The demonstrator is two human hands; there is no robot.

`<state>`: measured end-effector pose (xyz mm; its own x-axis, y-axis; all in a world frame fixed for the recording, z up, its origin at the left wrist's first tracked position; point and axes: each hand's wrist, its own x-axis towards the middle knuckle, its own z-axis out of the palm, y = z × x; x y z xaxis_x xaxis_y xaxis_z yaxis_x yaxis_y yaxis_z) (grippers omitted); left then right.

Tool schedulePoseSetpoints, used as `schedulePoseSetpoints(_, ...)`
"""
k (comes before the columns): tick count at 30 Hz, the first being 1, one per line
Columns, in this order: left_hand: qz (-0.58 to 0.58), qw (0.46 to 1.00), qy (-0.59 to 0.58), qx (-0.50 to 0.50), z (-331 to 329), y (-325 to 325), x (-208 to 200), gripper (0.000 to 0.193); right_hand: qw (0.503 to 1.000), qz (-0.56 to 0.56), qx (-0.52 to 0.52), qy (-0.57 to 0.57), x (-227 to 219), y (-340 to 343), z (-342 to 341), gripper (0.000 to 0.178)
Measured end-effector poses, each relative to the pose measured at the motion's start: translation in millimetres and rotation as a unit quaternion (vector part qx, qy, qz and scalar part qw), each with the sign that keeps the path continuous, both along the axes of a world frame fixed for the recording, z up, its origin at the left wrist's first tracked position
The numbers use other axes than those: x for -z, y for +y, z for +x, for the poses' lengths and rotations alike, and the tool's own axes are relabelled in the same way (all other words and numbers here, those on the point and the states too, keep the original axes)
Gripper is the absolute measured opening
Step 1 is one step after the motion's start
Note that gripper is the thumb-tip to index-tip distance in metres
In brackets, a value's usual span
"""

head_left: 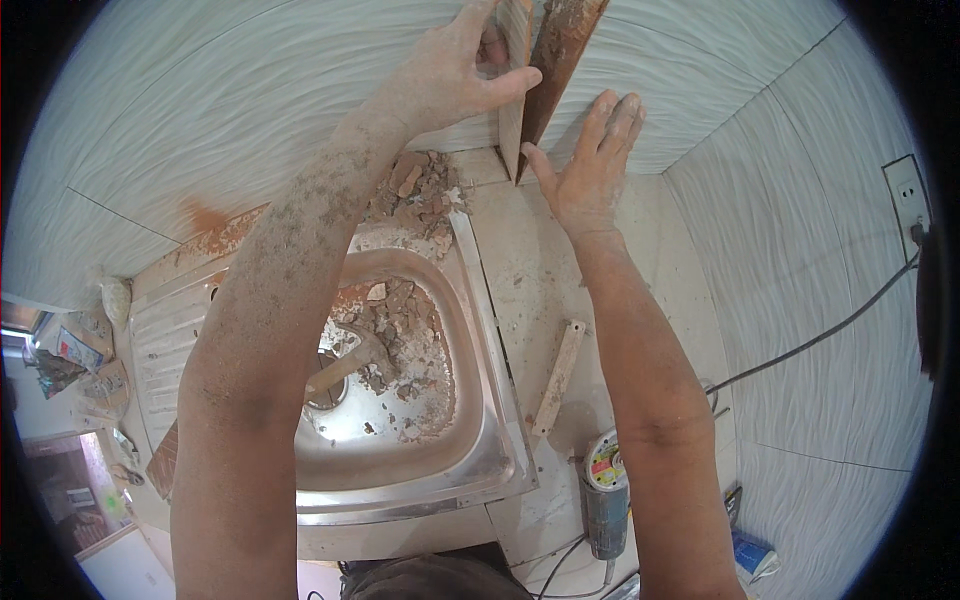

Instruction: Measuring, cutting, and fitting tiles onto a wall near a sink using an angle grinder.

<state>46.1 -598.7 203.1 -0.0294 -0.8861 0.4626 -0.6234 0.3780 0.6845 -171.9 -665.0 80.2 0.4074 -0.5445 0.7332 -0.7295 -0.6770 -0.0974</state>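
Pale and narrow, an upright panel (513,110) stands at the back of the counter (505,245), and the left hand's (465,75) thumb reaches across its edge. That hand's other fingers bend on the panel's left side, partly cut off by the view, so I cannot tell whether they pinch it. The right hand (588,185) is open, fingers close together in front of the wavy white wall (680,75), thumb spread toward the panel's foot. A rough reddish-brown strip (562,65) runs just beside the panel. Farther out, rubble (408,190) heaps behind the steel sink (490,445), whose basin holds more debris and a wooden-handled tool (335,372). To its right lie a dusty bar (560,378) and an angle grinder (606,505).
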Motion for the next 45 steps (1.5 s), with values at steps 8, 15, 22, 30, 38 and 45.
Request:
schedulePoseSetpoints(8,-0.071,0.997,-0.023,0.004,8,-6,12,0.097,0.998,0.034,-0.037,0.026,-2,7,-15,0.120)
schedulePoseSetpoints(15,-0.041,0.999,0.011,0.021,6,-6,10,0.096,0.997,-0.011,-0.052,-0.050,4,4,-1,0.122)
schedulePoseSetpoints(22,-0.069,0.998,0.012,0.011,5,-6,13,0.097,0.998,0.032,0.001,-0.059,10,6,9,0.122)
schedulePoseSetpoints(30,-0.020,1.000,0.006,-0.005,-1,-2,6,0.094,0.997,0.029,-0.042,-0.053,1,10,-1,0.111)
schedulePoseSetpoints(38,-0.070,0.997,-0.012,-0.016,-4,-13,20,0.089,0.994,0.106,-0.015,-0.025,14,21,-33,0.095)
schedulePoseSetpoints(45,-0.059,0.995,-0.080,-0.002,-26,-33,1,0.093,0.965,0.251,0.068,0.009,69,34,-34,0.089)
